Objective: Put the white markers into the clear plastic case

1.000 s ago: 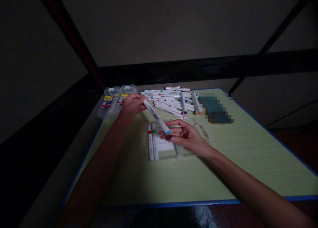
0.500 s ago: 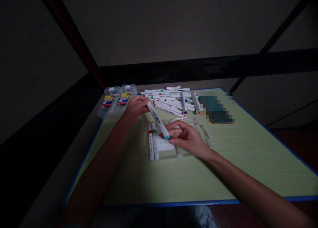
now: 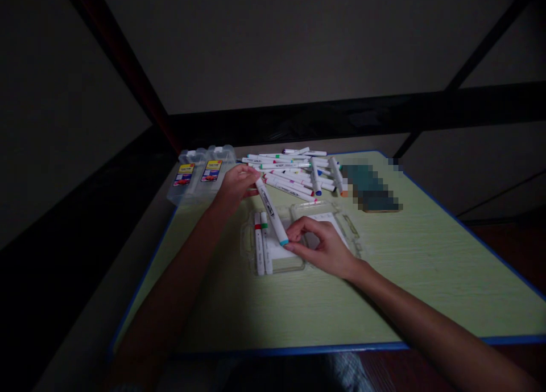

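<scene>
A white marker (image 3: 272,211) with a teal end is held at a slant above an open clear plastic case (image 3: 246,241). My left hand (image 3: 234,186) grips its upper end between thumb and fingers. At the lower, teal end, my right hand (image 3: 326,246) pinches the barrel with thumb and fingertips. Inside the case's left half, a red-banded marker (image 3: 259,250) and a green-banded marker (image 3: 267,250) lie side by side along the left wall. White paper (image 3: 284,251) shows beside them. My right hand partly covers the case's other half.
Beyond the case lies a loose pile of several white markers (image 3: 290,184) with coloured ends. Two clear cases (image 3: 187,193) with yellow and blue labels stand at the back left. A blurred-out dark green object (image 3: 371,187) rests right of the pile. Blue edging (image 3: 341,347) borders the table.
The marker has shifted slightly and become steeper, its teal end moving lower. My right hand's fingers, spread earlier, have closed on that end. My left hand has moved a little to the right.
</scene>
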The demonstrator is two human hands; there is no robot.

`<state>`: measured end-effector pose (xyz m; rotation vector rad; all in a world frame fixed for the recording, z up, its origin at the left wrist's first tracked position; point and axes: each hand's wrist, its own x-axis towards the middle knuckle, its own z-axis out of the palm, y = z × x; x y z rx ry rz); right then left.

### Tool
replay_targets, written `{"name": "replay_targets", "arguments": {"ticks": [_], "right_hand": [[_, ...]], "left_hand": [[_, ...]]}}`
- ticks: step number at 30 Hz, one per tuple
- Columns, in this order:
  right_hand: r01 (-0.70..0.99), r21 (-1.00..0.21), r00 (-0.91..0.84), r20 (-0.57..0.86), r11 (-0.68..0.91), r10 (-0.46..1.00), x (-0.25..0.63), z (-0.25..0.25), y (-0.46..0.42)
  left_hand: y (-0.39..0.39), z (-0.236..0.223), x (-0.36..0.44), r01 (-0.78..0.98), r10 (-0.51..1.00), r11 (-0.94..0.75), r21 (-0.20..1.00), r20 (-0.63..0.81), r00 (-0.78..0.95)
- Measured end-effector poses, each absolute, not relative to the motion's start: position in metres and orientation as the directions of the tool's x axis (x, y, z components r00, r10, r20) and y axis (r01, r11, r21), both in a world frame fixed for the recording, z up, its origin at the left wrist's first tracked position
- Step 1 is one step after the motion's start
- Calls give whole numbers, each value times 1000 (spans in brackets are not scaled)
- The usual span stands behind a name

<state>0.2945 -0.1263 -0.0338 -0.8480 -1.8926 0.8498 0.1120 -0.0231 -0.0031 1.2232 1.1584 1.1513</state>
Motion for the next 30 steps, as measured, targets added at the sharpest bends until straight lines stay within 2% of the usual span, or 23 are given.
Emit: {"name": "replay_targets", "arguments": {"ticks": [3,6,9,12,17,25,30], "right_hand": [[367,-639,-491,484,676,725,297,-37,-127],[435,-427,-620,496,793,608,299,-40,-126],[460,-248,-707,478,853,520,298,-41,-126],[480,-138,-733,480,866,483,297,-39,-127],[506,-57,-743,477,860,469,296,-36,-128],[500,-37,-754,473,865,456,295,-39,-130],[475,-27,-787,434,880,438,295,-39,-131]], "left_hand": [[-24,-3,113,23,996,26,999,-28,87],[-28,-1,116,79,992,19,997,-29,119],[-31,1,119,130,988,10,992,-29,149],[-33,2,121,149,985,17,989,-42,166],[-33,1,121,167,984,11,986,-41,175],[-35,4,120,266,966,46,963,-110,232],[-30,-1,116,314,972,18,949,-90,218]]}}
